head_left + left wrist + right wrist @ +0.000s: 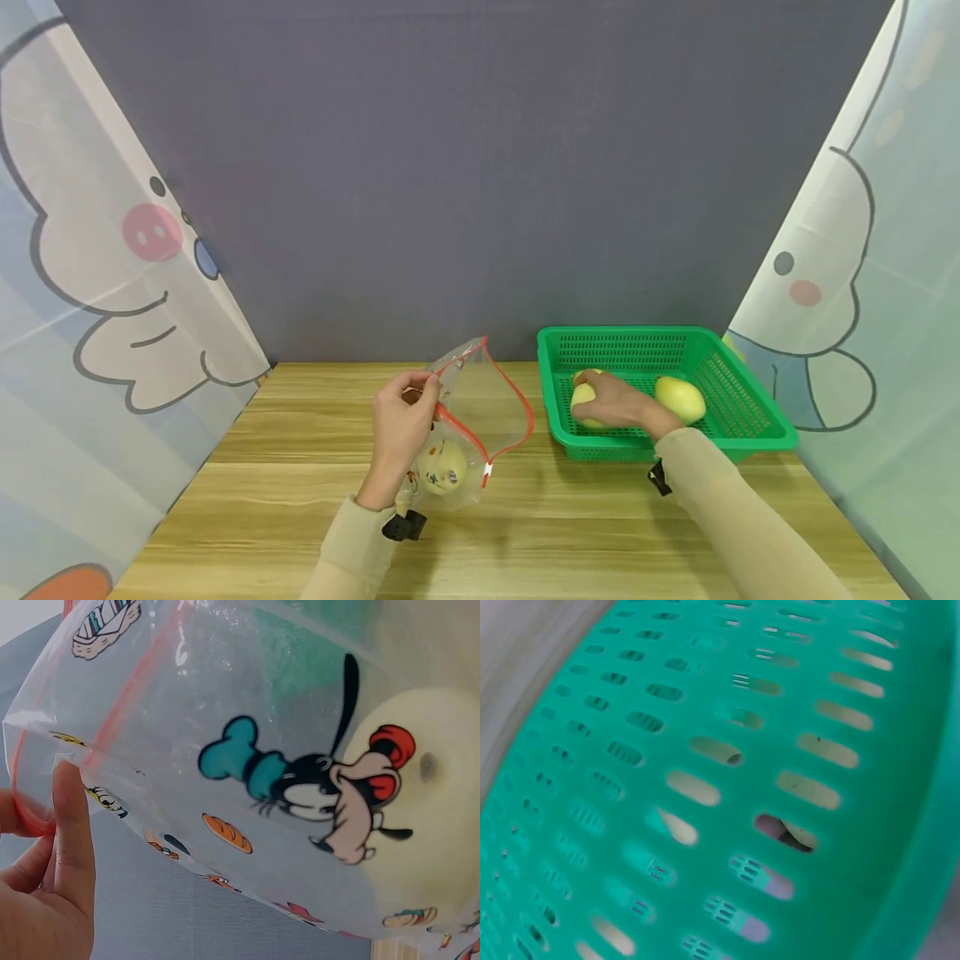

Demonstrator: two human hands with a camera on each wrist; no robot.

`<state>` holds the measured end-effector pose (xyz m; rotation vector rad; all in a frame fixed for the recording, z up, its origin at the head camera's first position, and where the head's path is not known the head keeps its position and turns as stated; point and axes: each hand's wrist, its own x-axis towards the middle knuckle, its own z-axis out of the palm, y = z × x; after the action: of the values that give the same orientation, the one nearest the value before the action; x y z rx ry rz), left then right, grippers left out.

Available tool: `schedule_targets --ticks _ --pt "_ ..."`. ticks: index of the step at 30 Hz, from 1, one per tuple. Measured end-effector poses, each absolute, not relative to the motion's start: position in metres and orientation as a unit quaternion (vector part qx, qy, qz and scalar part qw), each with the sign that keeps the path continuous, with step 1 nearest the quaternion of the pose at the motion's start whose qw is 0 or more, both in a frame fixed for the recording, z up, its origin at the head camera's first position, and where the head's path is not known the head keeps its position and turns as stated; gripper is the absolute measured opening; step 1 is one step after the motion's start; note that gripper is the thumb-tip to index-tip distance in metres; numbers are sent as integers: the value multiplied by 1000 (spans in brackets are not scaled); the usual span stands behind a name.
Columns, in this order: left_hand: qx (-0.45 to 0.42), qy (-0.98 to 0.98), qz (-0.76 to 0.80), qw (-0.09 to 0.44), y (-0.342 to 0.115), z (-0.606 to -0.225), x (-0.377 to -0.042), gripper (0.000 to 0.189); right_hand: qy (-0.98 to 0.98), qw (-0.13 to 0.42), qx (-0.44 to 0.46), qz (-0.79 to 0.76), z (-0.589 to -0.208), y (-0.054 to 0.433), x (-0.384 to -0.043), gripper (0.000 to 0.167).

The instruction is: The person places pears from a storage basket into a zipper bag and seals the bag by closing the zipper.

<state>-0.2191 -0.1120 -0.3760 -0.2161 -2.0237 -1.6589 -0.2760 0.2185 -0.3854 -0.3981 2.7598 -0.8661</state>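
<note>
My left hand (pixel 401 429) pinches the red-edged rim of a clear zip bag (pixel 491 400) printed with cartoon figures. The bag's mouth gapes toward the right, and a white slider hangs at its lower corner. Inside lies a round, pale yellow fruit (pixel 441 468), seen through the plastic in the left wrist view too. My right hand (pixel 618 402) reaches into a green basket (pixel 611 452) and grips another pale yellow fruit (pixel 582 400) at the left side. In the right wrist view, the basket's slotted wall (pixel 652 720) hides most of the hand and fruit.
One more yellow fruit (pixel 680 400) sits in the basket, right of the right hand. Bag and basket are on a wood-grain table (pixel 300 483), the basket at the back right. A dark grey backdrop (pixel 465 183) rises behind, with cartoon-printed curtains (pixel 817 333) on both sides.
</note>
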Motion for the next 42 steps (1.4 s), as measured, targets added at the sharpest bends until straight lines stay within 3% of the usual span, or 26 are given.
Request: schedule_targets --ticks 13,42 --pt "-79 -750 -603 259 -112 -374 -218 9 942 53 -148 -297 -377 220 -274 68" --pt "-64 -748 -614 244 -112 -375 -220 10 921 -23 -155 -356 -349 192 -241 53"
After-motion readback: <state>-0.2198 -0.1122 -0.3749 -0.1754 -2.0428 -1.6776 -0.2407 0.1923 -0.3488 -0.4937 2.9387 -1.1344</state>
